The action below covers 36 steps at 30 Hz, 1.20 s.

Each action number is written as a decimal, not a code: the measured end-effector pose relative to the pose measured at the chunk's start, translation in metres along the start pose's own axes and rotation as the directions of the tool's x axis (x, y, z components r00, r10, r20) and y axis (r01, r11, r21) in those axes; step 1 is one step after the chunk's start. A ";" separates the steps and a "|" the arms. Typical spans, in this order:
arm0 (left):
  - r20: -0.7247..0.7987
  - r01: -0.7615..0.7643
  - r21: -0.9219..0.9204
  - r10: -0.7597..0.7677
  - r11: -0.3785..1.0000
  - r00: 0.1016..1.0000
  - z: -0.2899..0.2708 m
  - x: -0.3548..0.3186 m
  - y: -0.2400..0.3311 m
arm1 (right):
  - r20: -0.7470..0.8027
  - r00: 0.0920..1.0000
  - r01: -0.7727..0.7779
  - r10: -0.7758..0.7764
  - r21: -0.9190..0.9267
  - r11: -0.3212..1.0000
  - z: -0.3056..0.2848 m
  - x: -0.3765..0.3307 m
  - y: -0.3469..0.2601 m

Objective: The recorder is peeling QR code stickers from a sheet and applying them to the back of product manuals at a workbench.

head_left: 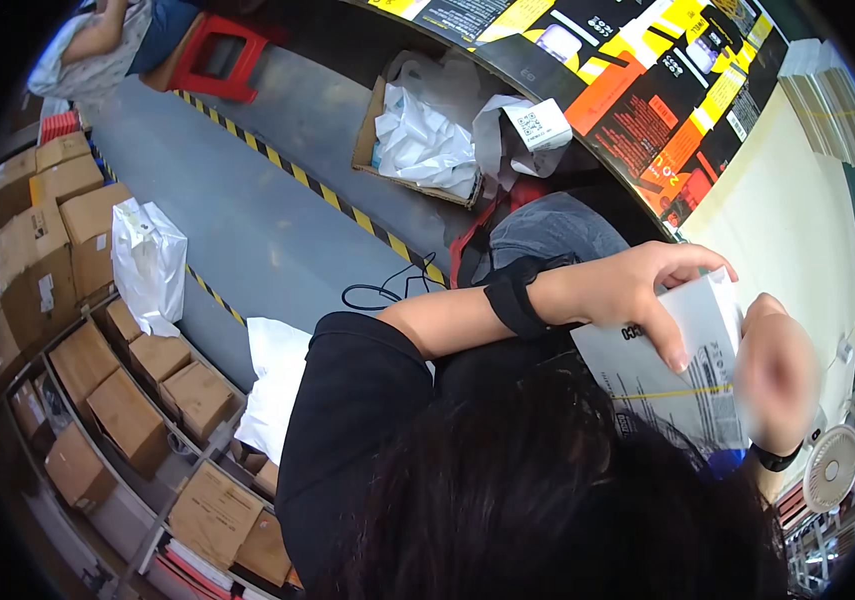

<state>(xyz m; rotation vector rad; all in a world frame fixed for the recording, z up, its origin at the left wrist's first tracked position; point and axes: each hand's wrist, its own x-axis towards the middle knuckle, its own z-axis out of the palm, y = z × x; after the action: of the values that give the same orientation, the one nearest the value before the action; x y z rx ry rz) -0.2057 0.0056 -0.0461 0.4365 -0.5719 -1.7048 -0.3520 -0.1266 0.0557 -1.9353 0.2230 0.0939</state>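
My left hand [637, 290] reaches across in front of me and grips a flat white printed package [682, 375] by its upper edge, fingers [669, 342] curled over the top and down its near face. A black band wraps that wrist. My right hand [775, 375] is at the package's right edge, but it is blurred; I cannot tell whether those fingers are closed on it or only touching. The package hangs in the air between both hands, tilted, not resting on anything, above the pale bench [787, 230] that lies to my right.

Behind it, a curved row of black, yellow and orange printed cartons [647, 90] runs along the far edge of the bench. On the grey floor [257, 230], past the yellow-and-black hazard stripe, an open brown cardboard box of crumpled white plastic bags [422, 140] sits well apart from me. To my left, brown cardboard boxes [132, 410] fill a metal rack, with a white plastic bag [147, 260] leaning near them. A small white fan [832, 465] stands at the lower right.

The risk I see is the grip: my left hand pinches only the top edge, so the package could slip and drop, or crease under my fingers, if the right hand is not truly holding.
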 end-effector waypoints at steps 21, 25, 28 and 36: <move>-0.097 0.247 -0.152 -0.263 0.957 0.960 0.005 0.011 0.023 | -0.257 0.943 0.286 -0.213 0.289 0.914 -0.022 -0.058 0.042; -0.030 0.220 -0.188 -0.229 0.957 0.973 0.005 0.016 0.022 | -0.275 0.946 0.249 -0.172 0.275 0.929 -0.026 -0.061 0.044; 0.021 0.227 -0.230 -0.228 0.946 0.973 -0.004 0.022 0.017 | -0.327 0.923 0.266 -0.203 0.163 0.950 -0.027 -0.056 0.041; 0.136 0.290 -0.319 -0.259 0.902 0.956 -0.021 0.036 0.002 | -0.397 0.886 0.360 -0.241 0.260 0.896 -0.027 -0.015 0.054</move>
<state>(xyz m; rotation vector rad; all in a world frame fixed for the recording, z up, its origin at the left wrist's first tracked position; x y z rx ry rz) -0.1995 -0.0332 -0.0615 0.2001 -0.2797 -2.0578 -0.3790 -0.1694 0.0191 -1.6177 0.1568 -0.4827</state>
